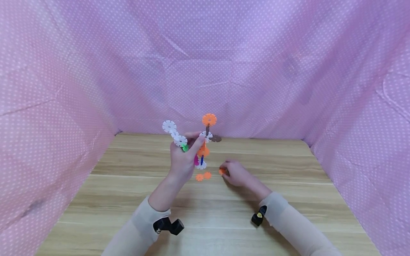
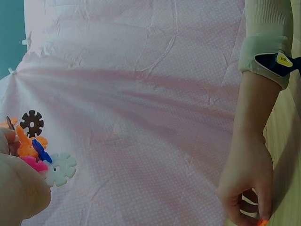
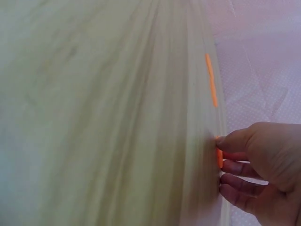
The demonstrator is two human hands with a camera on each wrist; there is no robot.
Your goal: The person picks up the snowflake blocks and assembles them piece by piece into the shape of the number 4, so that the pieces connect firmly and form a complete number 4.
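Above the table my left hand point(image 1: 182, 161) grips a built-up figure of slotted flower-shaped plastic discs point(image 1: 203, 152). An orange disc point(image 1: 209, 119) tops it, over brown, white and more orange ones; a blue disc point(image 2: 41, 150), a pink disc point(image 2: 34, 163) and a white disc point(image 2: 61, 169) sit lower down. A chain of white discs point(image 1: 169, 126) with a green disc point(image 1: 184, 147) sticks out on the left. Down at the tabletop, my right hand point(image 1: 236, 173) pinches a single orange disc point(image 3: 219, 156) between thumb and fingers.
Two loose orange discs point(image 1: 207, 175) lie on the wooden table point(image 1: 211, 227), left of my right hand. Pink dotted cloth point(image 1: 205, 81) hangs behind the table and along both sides. Each wrist carries a black camera mount point(image 1: 258, 216).
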